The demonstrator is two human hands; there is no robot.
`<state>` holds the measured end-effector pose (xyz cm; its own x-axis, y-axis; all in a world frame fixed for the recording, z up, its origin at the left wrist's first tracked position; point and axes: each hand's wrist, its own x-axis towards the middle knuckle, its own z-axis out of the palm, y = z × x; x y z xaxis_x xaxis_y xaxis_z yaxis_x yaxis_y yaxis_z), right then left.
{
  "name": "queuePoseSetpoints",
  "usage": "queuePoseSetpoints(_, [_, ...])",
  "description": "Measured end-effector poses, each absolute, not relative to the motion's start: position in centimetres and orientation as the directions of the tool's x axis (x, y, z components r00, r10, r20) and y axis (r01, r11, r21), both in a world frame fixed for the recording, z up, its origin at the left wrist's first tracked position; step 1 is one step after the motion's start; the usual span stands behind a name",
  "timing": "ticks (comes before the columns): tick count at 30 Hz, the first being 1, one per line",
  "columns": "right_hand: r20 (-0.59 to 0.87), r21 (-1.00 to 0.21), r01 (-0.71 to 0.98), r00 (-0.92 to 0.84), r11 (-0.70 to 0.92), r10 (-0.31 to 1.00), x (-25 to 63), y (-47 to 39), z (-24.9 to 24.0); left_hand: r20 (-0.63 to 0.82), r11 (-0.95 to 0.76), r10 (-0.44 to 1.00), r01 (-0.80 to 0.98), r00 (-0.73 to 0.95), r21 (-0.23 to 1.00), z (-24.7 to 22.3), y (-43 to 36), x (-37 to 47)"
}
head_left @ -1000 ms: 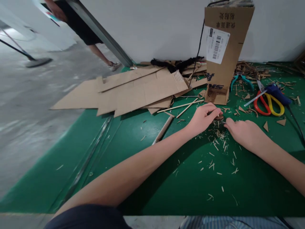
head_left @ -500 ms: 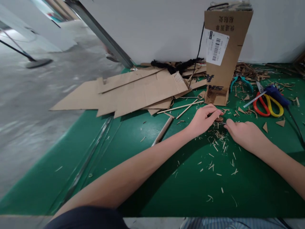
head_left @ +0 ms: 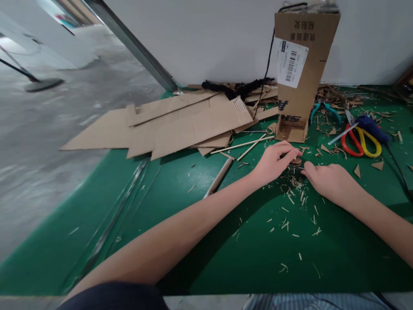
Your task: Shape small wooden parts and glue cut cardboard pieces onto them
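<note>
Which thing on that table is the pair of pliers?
Find the tall cardboard box standing on the green table. Just right of its base lie the pliers, their two handles spread toward you. Both handles are teal, whereas the neighbouring scissors have one red, one yellow.

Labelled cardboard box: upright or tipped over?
Upright: the labelled cardboard box stands on its narrow end on the green table, its long side rising.
</note>
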<state>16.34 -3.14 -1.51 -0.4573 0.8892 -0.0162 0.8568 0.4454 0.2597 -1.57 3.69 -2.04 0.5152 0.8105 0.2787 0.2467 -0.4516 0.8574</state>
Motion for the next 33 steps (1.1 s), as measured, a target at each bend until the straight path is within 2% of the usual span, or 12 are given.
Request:
queuePoseSetpoints(6, [0.028,0.291,0.886,-0.386,0.362,0.922,16.09,-3.4,-1.32,0.285,-0.464,0.8,0.244,0.527,0.852,-2.17,3.84,-1.58])
queuePoseSetpoints(11, [-0.024,0.258,0.844,-0.481,0.47,0.876,16.31,-3.1,-1.29,0.305,-0.478,0.792,0.226,0.529,0.849,-2.33,3.88,-1.56])
queuePoseSetpoints(17, [0.009,0.263,0.881,-0.41,0.393,0.912,16.17,-3.22,-1.29,0.3,-0.476,0.792,0.229,0.531,0.849,-2.21,3.82,-1.53])
queuePoseSetpoints(23, [-0.012,0.245,0.849,-0.481,0.469,0.877,16.44,-3.06,-1.3,0.3,-0.477,0.789,0.226,0.536,0.849,-2.25,3.84,-1.57])
queuePoseSetpoints(27, [0.022,0.258,0.882,-0.414,0.395,0.91,16.35,-3.19,-1.35,0.304,-0.485,0.785,0.23,0.54,0.844,-2.16,3.85,-1.59])
queuePoseSetpoints(33, [-0.059,0.238,0.86,-0.452,0.452,0.89,16.26,-2.91,-1.04,0.308,-0.492,0.785,0.238,0.538,0.837,-2.11,3.89,-1.61])
